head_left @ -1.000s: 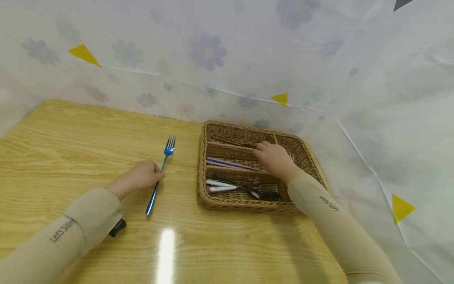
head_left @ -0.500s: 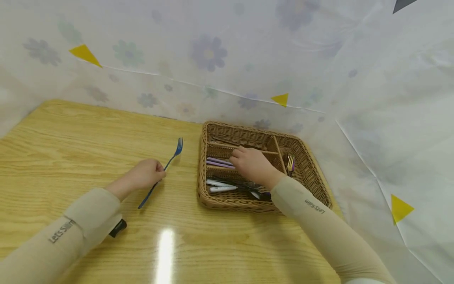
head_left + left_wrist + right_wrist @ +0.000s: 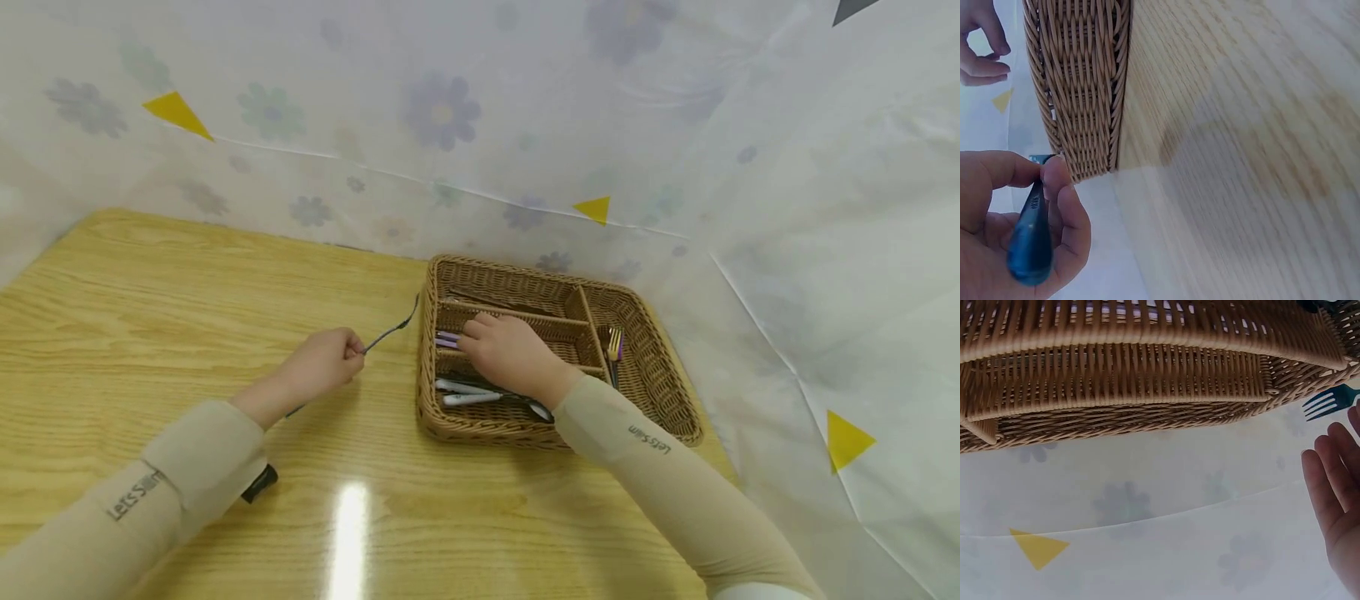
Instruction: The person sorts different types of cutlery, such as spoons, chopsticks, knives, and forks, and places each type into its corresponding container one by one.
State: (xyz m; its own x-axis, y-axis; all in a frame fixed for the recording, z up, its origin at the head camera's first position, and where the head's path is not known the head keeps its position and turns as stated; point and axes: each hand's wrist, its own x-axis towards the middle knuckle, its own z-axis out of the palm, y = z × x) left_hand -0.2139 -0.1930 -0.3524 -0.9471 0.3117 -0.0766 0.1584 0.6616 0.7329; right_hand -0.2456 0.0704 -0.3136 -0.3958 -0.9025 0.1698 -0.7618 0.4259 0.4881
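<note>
My left hand (image 3: 324,367) pinches a blue fork (image 3: 386,333) between thumb and fingers, above the table just left of the wicker cutlery basket (image 3: 487,433). The tines point toward the basket's left wall, and in the left wrist view the handle end faces the camera. Over the basket's middle compartment is my right hand (image 3: 510,354), partly covering purple sticks (image 3: 448,339). Its fingers (image 3: 1319,487) look extended in the right wrist view, with nothing visible in them and the fork's tines beyond. White-handled cutlery (image 3: 471,398) lies in the front compartment.
A gold-tined fork (image 3: 615,342) lies in the basket's right compartment. Woven dividers (image 3: 588,310) split the basket. Behind and to the right hangs flowered sheeting (image 3: 442,112) with yellow triangles. The wooden table (image 3: 187,292) extends to the left.
My right hand has moved left across the basket toward the sticks. My left hand has shifted slightly right, turning and tilting the blue fork so its tines come close to the basket.
</note>
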